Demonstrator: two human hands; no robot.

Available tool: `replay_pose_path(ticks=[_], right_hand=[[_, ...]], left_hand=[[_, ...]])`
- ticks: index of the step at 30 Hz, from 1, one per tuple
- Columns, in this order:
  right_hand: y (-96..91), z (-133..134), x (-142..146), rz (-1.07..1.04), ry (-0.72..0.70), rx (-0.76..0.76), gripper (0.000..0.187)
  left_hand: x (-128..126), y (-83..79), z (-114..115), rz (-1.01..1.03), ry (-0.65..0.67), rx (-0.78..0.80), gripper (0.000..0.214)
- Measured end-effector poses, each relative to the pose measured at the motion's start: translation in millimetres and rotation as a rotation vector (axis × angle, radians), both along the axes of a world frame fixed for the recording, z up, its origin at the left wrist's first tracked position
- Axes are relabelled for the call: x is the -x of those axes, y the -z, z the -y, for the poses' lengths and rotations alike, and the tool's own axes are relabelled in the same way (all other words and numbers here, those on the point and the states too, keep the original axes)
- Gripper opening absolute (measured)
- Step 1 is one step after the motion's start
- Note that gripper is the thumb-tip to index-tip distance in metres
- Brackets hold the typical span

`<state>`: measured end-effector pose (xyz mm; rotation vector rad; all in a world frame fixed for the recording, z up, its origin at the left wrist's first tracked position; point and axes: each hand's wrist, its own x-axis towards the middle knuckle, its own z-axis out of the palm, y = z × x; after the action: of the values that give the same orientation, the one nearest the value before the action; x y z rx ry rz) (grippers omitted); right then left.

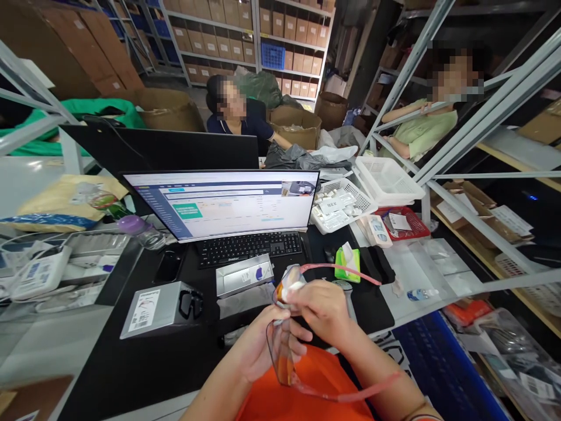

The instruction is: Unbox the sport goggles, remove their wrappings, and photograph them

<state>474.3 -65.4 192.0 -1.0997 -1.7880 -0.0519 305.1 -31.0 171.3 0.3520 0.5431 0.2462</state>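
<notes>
My two hands hold a pair of orange-tinted safety glasses (283, 356) with pink temple arms in front of my chest. My left hand (263, 345) grips the lower part of the frame. My right hand (322, 310) pinches a white tissue (290, 286) against the upper lens. One temple arm reaches right across the desk, and the other hangs down over my orange apron (302, 392). Just beyond my hands lies a silver box (243, 275), and a grey box (151, 310) with dark glasses (191, 304) rests to the left.
A black desk (144, 362) carries a monitor (219, 204), a keyboard (249, 248), a green tissue pack (347, 264), and white and red baskets (388, 181). Two co-workers (236, 108) sit beyond it among cardboard boxes and metal shelving (495, 128).
</notes>
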Motion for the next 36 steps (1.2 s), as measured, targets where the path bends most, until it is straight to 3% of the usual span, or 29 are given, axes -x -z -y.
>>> replay_pose_path(ticks=[3, 7, 9, 12, 14, 16, 18, 21, 25, 31, 34, 36], right_hand=[[5.5, 3.6, -3.7, 0.013, -0.182, 0.144, 0.026], [5.2, 8.1, -9.0, -0.026, -0.19, 0.205, 0.017], [6.6, 12.2, -11.3, -0.119, -0.103, 0.226, 0.013], [20.0, 24.6, -19.0, -0.483, 0.085, 0.334, 0.005], [36.4, 35.7, -30.1, -0.779, 0.152, 0.493, 0.012], [54.9, 47.0, -47.0, -1.015, 0.228, 0.628, 0.022], [70.3, 57.7, -67.6, -1.261, 0.379, 0.595, 0.033], [79.4, 72.9, -94.3, -1.497, 0.602, 0.431, 0.045], [64.5, 87.5, -97.3, -1.502, 0.686, 0.315, 0.045], [32.1, 91.7, -53.7, -1.327, 0.616, 0.483, 0.034], [23.3, 93.9, -38.3, -1.127, 0.639, 0.577, 0.03], [16.8, 93.2, -31.9, -0.951, 0.611, 0.53, 0.021]], left_hand=[[2.2, 5.1, -0.1, -0.04, 0.019, 0.02, 0.02], [-0.2, 5.6, 4.1, -0.083, 0.017, 0.01, 0.019], [-1.7, 2.6, 4.5, -0.114, -0.007, -0.041, 0.024], [-1.4, -4.2, -0.8, -0.201, -0.081, -0.17, 0.037], [0.3, -9.1, -7.2, -0.295, -0.162, -0.299, 0.038], [2.9, -13.7, -13.2, -0.378, -0.254, -0.494, 0.027], [5.5, -17.2, -16.2, -0.467, -0.348, -0.723, 0.018], [7.5, -19.2, -13.4, -0.652, -0.452, -1.021, 0.036], [3.9, -16.0, -4.1, -0.665, -0.546, -1.292, 0.045], [2.0, -14.4, 3.0, -0.704, -0.622, -1.838, 0.044], [5.8, -17.3, 4.2, -0.726, -0.615, -1.925, 0.041], [7.6, -18.2, 4.5, -0.731, -0.607, -1.939, 0.041]])
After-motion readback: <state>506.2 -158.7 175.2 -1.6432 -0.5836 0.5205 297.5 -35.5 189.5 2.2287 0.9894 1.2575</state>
